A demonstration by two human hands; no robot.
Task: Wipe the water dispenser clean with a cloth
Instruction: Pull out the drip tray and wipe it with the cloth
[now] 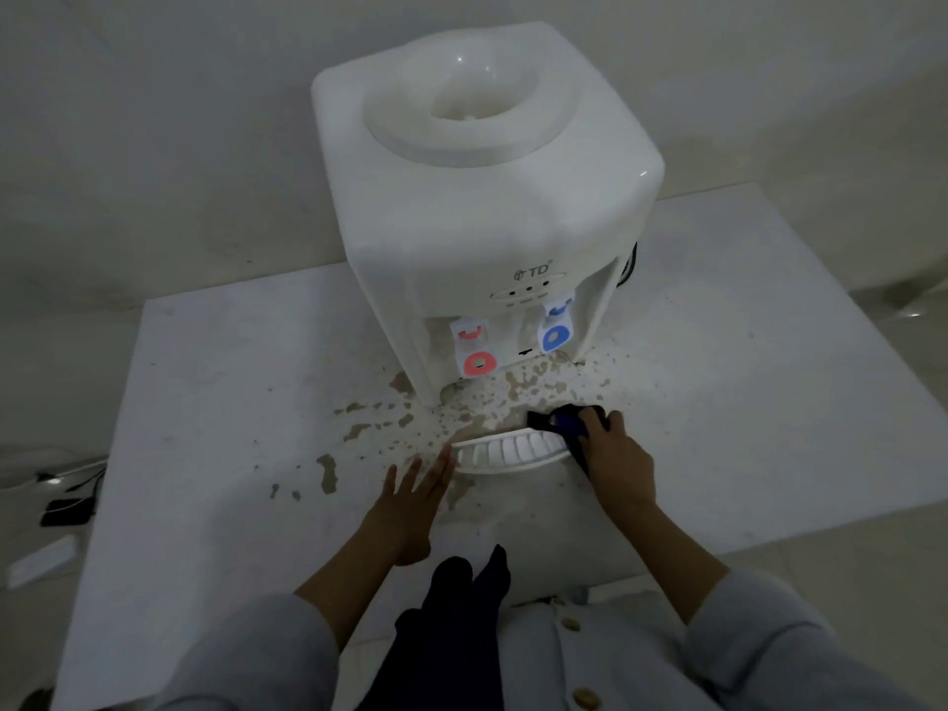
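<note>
Nearest to me are my two grey sleeves and a dark scarf end hanging between my forearms. Just beyond, my left hand lies flat on the white tabletop, fingers straight and spread, its grip wide and holding nothing; the fingertips touch the left end of the drip tray. My right hand is across from it, at the tray's right end, its grip curled round one dark blue cloth. The cloth bunches out to the left of my fingers and lies over the tray's far right corner, touching the tabletop just behind it.

The one white drip tray, slotted, sits between my two hands, detached from the machine. Beyond both hands, brown splatter stains spread over the tabletop, thickest just ahead of the cloth and scattered to the left beyond my open hand.

Farther on stands the one white water dispenser, straight ahead of the tray and apart from both hands. Its front recess carries two taps: one red tap ahead of my left hand, one blue tap ahead of my right. Its top shows a round bottle well with no bottle seated. A black cord shows at its right rear edge. Off the tabletop far to my left, cables lie on the floor.
</note>
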